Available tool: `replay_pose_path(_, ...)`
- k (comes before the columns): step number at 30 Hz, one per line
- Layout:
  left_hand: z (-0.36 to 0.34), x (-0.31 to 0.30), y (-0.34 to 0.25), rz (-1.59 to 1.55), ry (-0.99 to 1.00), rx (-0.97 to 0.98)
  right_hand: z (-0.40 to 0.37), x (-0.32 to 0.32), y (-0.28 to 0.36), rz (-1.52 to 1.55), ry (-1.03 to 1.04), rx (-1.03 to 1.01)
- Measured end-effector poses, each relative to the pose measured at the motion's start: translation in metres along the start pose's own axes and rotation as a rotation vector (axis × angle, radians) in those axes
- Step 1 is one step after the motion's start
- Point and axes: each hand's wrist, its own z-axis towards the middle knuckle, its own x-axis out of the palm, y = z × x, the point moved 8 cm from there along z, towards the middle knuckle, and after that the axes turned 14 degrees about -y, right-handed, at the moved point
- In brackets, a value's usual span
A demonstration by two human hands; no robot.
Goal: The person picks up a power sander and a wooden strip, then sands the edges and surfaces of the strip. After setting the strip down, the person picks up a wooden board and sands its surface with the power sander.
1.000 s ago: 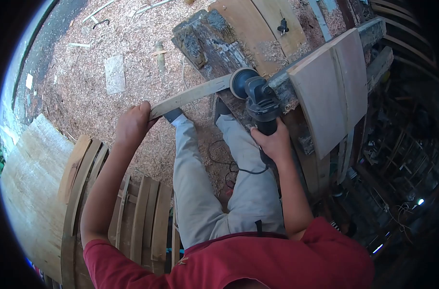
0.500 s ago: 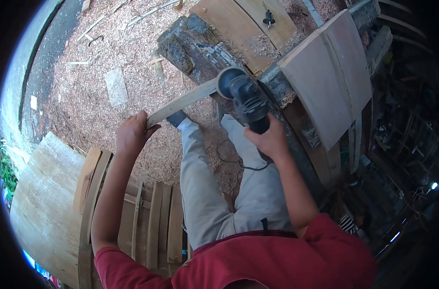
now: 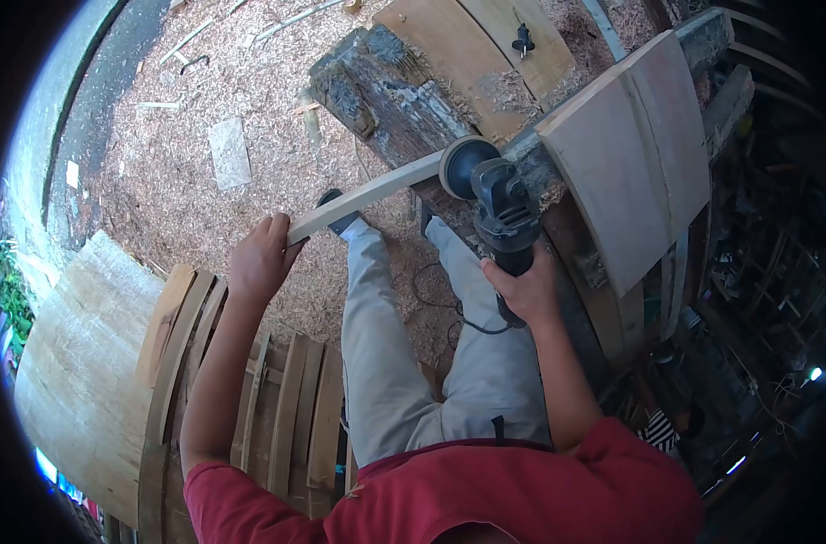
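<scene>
Gripping one end of a wooden strip (image 3: 367, 197) at 9 o'clock in the view, the left hand (image 3: 260, 260) pinches it between thumb and fingers, which lie pressed together. The strip slants from there toward 2 o'clock, its far end at the disc (image 3: 470, 170) of a power sander (image 3: 508, 213); whether they touch is hard to tell. The right hand (image 3: 524, 283) wraps the tool's handle (image 3: 514, 263), though some fingers are hidden. If the disc catches the strip's edge, the strip could twist or kick, as the left hand seems to hold only one end. The cord (image 3: 479, 326), looping at 4 o'clock by the right leg (image 3: 490, 372), could snag on a wide swing. For room, stacked boards (image 3: 287, 412) at 7 o'clock crowd the left forearm (image 3: 227, 363), the shaving-covered floor (image 3: 181, 181) spreads toward 10 o'clock, a heavy timber (image 3: 390, 100) lies at 12, and a wide panel (image 3: 621, 172) at 2 o'clock may limit the sander rightward.
</scene>
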Motion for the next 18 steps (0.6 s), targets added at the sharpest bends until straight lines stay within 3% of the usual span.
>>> replay_pose_path(6, -0.014, 0.03, 0.008, 0.07, 0.041, -0.003, -0.005, 0.002, 0.0, -0.147, 0.009, 0.055)
replay_pose_path(12, -0.013, 0.026, 0.013, 0.083, 0.044, -0.022, -0.003, 0.009, 0.003, -0.138, -0.039, 0.004)
replay_pose_path(18, -0.01, 0.016, 0.01, 0.098, 0.047, -0.032, -0.007, 0.024, 0.011, -0.224, 0.053, -0.015)
